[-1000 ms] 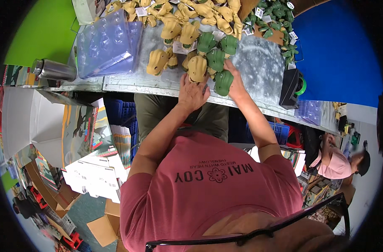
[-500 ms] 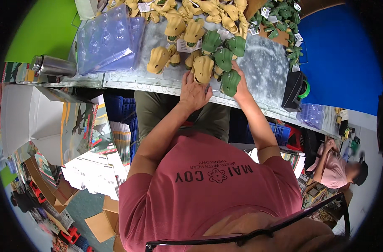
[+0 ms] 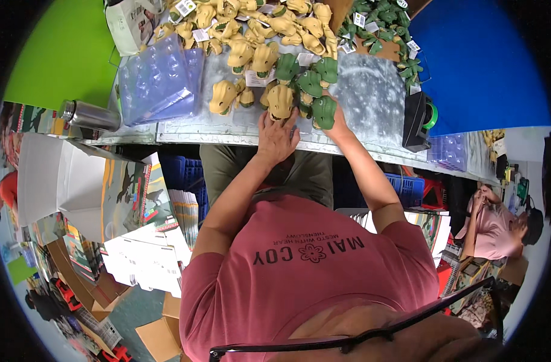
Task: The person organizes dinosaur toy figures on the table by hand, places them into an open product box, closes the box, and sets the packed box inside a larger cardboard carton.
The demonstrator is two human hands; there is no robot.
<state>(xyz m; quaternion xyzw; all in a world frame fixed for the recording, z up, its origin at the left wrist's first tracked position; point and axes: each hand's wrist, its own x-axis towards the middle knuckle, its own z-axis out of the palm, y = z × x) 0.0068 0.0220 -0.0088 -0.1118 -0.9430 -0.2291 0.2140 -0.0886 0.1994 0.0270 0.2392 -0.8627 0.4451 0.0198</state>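
Observation:
Along the near edge of the metal-topped table, my left hand (image 3: 278, 136) has its fingers around the lower end of a tan dinosaur toy (image 3: 281, 101), thumb lying to the right. My right hand (image 3: 339, 122) grips a green dinosaur toy (image 3: 324, 112) from its right side; the toy hides most of those fingers. Two more green dinosaur toys (image 3: 310, 83) stand close behind it, with another at their left. Tan dinosaur toys (image 3: 240, 55) with a white tag lie just beyond, and a separate tan one (image 3: 224, 96) sits left of my left hand.
Piled tan toys (image 3: 281, 24) and green toys (image 3: 381, 27) cover the table's far side. Clear plastic trays (image 3: 157, 84), a steel bottle (image 3: 91, 116) and a black tape dispenser (image 3: 418, 123) flank the work spot. An open printed box (image 3: 82, 181) stands lower left. Another person (image 3: 491, 223) sits at right.
The whole view has shifted slightly, with the table lower in the picture. My hands stay at the same toys; the tan toy by my left hand has moved slightly left relative to the green ones.

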